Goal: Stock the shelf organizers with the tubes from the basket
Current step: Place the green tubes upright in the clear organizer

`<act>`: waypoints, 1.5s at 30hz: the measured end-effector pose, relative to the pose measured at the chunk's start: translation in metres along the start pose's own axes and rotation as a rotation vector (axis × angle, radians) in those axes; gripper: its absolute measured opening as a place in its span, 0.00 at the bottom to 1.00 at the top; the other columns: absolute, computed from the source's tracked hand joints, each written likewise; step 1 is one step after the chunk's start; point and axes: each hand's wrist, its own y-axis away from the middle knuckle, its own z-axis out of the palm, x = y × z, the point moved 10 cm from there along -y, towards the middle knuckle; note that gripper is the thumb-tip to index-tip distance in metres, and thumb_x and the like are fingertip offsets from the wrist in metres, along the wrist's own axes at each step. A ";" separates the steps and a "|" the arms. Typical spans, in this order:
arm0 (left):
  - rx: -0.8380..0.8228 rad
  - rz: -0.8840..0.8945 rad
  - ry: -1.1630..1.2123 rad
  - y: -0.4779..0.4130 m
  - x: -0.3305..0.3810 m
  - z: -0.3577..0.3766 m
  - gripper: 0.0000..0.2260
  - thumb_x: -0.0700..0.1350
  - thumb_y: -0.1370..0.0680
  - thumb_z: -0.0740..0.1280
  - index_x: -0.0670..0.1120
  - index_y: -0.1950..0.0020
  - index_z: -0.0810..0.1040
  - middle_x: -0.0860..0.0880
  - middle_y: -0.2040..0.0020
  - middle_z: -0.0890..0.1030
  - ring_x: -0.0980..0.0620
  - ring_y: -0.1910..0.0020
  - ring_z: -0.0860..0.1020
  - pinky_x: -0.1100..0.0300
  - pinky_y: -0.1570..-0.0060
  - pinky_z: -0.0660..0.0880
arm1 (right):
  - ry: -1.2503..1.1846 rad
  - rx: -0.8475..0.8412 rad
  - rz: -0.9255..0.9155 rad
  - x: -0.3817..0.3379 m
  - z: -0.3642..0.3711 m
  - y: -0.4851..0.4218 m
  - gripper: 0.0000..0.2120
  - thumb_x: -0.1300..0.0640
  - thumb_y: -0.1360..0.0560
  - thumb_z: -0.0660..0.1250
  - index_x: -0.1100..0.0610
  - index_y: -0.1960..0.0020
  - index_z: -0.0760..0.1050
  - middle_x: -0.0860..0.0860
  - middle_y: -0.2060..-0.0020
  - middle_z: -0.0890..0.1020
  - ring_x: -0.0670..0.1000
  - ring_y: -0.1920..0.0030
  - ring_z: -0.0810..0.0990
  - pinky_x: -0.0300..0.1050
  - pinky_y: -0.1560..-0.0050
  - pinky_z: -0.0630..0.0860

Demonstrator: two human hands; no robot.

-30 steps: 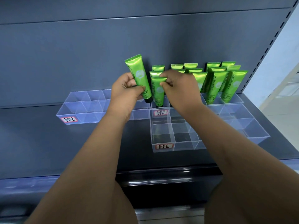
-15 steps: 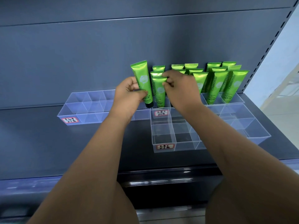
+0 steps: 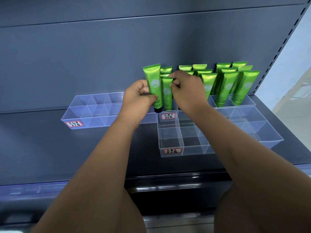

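Several empty organizers [image 3: 94, 113] — tubes [image 3: 226, 84] behind

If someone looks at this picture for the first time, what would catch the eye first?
The bright green tubes standing in rows at the back right of the dark shelf stand out most. In the middle, the left hand grips a green tube with a black cap, and the right hand pinches the top of a neighbouring tube. The clear organizer on the left shows no tubes.
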 end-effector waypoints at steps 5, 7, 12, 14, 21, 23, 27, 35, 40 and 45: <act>0.002 -0.003 -0.003 -0.001 0.000 0.000 0.17 0.25 0.26 0.66 0.47 0.50 0.80 0.54 0.60 0.85 0.51 0.54 0.84 0.45 0.43 0.81 | 0.019 -0.002 0.026 0.003 0.002 0.001 0.16 0.64 0.23 0.63 0.56 0.37 0.79 0.51 0.58 0.84 0.54 0.57 0.81 0.43 0.56 0.75; 0.004 -0.003 -0.001 0.000 0.000 0.000 0.17 0.25 0.26 0.66 0.46 0.50 0.80 0.53 0.59 0.85 0.50 0.54 0.84 0.45 0.43 0.81 | 0.031 -0.001 0.032 0.003 0.003 0.001 0.16 0.64 0.23 0.62 0.57 0.37 0.78 0.53 0.58 0.85 0.56 0.56 0.81 0.45 0.55 0.77; 0.003 -0.005 0.001 0.001 0.001 0.000 0.17 0.25 0.26 0.66 0.46 0.50 0.80 0.53 0.59 0.85 0.51 0.54 0.84 0.45 0.43 0.81 | 0.056 0.000 0.039 0.003 0.004 0.000 0.16 0.62 0.23 0.62 0.57 0.37 0.78 0.54 0.57 0.85 0.58 0.55 0.82 0.48 0.54 0.78; 0.003 -0.004 -0.003 0.001 0.002 0.000 0.17 0.25 0.26 0.66 0.46 0.50 0.80 0.53 0.60 0.85 0.52 0.55 0.84 0.46 0.43 0.81 | 0.064 0.000 0.044 0.003 0.004 0.001 0.14 0.60 0.22 0.63 0.57 0.37 0.78 0.54 0.57 0.85 0.57 0.55 0.81 0.48 0.55 0.78; 0.010 -0.002 -0.002 0.001 0.002 0.001 0.17 0.25 0.26 0.66 0.47 0.51 0.80 0.54 0.60 0.85 0.54 0.57 0.84 0.49 0.45 0.82 | 0.070 0.013 0.022 0.002 0.004 0.000 0.11 0.56 0.19 0.63 0.56 0.40 0.79 0.54 0.57 0.84 0.58 0.57 0.80 0.46 0.59 0.73; 0.011 -0.002 0.001 0.001 0.001 0.001 0.17 0.25 0.25 0.66 0.47 0.50 0.80 0.54 0.60 0.85 0.54 0.57 0.84 0.49 0.45 0.82 | 0.079 0.010 0.025 0.001 0.004 0.000 0.12 0.55 0.19 0.63 0.55 0.39 0.79 0.54 0.56 0.85 0.58 0.55 0.80 0.46 0.58 0.74; 0.023 -0.006 0.005 -0.001 -0.001 0.000 0.16 0.25 0.25 0.66 0.45 0.49 0.80 0.51 0.57 0.85 0.51 0.54 0.84 0.47 0.44 0.82 | 0.076 0.002 0.038 0.002 0.004 -0.001 0.13 0.55 0.19 0.62 0.53 0.37 0.79 0.54 0.54 0.85 0.58 0.53 0.81 0.50 0.53 0.79; -0.008 0.057 -0.030 -0.003 -0.002 0.005 0.11 0.30 0.26 0.70 0.35 0.45 0.78 0.44 0.59 0.81 0.52 0.57 0.79 0.58 0.49 0.78 | 0.052 0.012 0.022 -0.001 -0.001 0.000 0.14 0.57 0.21 0.63 0.52 0.37 0.80 0.53 0.56 0.85 0.57 0.54 0.82 0.51 0.52 0.79; -0.034 0.057 -0.013 -0.002 -0.004 0.015 0.14 0.27 0.24 0.68 0.45 0.48 0.78 0.49 0.59 0.85 0.59 0.61 0.81 0.68 0.59 0.76 | 0.015 0.019 0.005 -0.005 -0.004 -0.001 0.14 0.61 0.23 0.64 0.55 0.41 0.82 0.53 0.58 0.85 0.56 0.56 0.82 0.49 0.52 0.78; -0.078 0.095 -0.119 -0.001 -0.005 0.021 0.12 0.26 0.26 0.69 0.42 0.51 0.79 0.43 0.54 0.84 0.52 0.56 0.82 0.60 0.52 0.80 | 0.018 0.048 -0.063 -0.013 -0.011 -0.001 0.10 0.62 0.25 0.61 0.55 0.55 0.81 0.53 0.68 0.80 0.56 0.65 0.76 0.47 0.62 0.73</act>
